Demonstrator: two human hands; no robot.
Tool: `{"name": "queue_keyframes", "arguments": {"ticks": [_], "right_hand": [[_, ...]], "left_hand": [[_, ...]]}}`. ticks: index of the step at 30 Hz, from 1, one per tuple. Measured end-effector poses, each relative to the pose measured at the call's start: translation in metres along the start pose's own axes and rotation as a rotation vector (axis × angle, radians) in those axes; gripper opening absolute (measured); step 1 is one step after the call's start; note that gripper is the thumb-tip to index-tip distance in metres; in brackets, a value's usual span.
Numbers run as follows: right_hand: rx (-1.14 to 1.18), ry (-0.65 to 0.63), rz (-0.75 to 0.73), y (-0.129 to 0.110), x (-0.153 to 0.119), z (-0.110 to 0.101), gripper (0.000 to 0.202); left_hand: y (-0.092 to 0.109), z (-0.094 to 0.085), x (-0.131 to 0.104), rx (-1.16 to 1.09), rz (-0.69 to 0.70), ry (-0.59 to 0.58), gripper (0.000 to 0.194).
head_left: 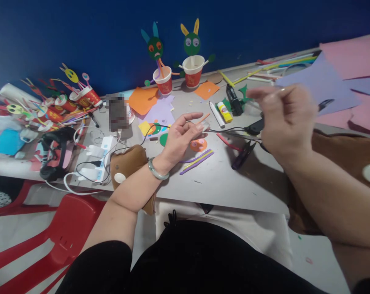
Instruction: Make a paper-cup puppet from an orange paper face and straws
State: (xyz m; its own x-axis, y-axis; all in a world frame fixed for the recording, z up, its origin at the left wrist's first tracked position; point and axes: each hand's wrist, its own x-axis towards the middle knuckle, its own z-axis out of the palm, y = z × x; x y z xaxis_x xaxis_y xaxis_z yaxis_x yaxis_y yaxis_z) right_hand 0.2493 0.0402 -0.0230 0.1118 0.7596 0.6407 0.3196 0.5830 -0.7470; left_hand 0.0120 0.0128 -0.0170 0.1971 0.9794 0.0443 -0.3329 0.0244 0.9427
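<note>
My left hand, with a pale bangle at the wrist, is closed over the table. Between its thumb and fingers is a thin orange stick, with a small clear, shiny piece beside it that I cannot name. My right hand is raised to the right, thumb and fingertips pinched together. It is slightly blurred, and what it pinches does not show clearly. Below the left hand lie an orange paper face and purple and yellow sticks. A red stick lies between the hands.
Two paper cups with green paper-faced figures stand by the blue wall. A glue stick, white marker and black marker lie behind the hands. Coloured paper is at right; a power strip with cables, at left.
</note>
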Motion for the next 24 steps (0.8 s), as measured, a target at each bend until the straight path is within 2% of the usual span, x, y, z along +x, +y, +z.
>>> {"name": "queue_keyframes", "arguments": {"ticks": [3, 6, 11, 17, 20, 22, 24], "right_hand": [[-0.284, -0.152, -0.198, -0.004, -0.006, -0.003, 0.021], [-0.396, -0.197, -0.279, 0.002, -0.005, -0.006, 0.014], [-0.490, -0.157, -0.268, 0.013, 0.001, -0.013, 0.013], [-0.591, -0.043, -0.144, 0.037, 0.012, -0.029, 0.027], [-0.441, 0.066, -0.130, 0.040, 0.021, -0.029, 0.037], [-0.213, 0.116, -0.126, 0.033, 0.024, -0.023, 0.044], [0.018, 0.144, -0.055, 0.021, 0.024, -0.013, 0.048]], "left_hand": [[-0.003, -0.003, 0.002, 0.000, 0.025, -0.032, 0.057], [-0.006, -0.007, 0.004, 0.018, 0.042, -0.040, 0.058], [-0.009, -0.009, 0.007, -0.001, 0.092, -0.047, 0.054], [-0.010, -0.012, 0.007, -0.051, 0.098, -0.053, 0.053], [-0.008, -0.012, 0.006, -0.035, 0.081, -0.060, 0.056], [-0.006, -0.011, 0.005, 0.012, 0.050, -0.054, 0.056], [-0.004, -0.009, 0.004, 0.069, 0.004, -0.039, 0.056]]}}
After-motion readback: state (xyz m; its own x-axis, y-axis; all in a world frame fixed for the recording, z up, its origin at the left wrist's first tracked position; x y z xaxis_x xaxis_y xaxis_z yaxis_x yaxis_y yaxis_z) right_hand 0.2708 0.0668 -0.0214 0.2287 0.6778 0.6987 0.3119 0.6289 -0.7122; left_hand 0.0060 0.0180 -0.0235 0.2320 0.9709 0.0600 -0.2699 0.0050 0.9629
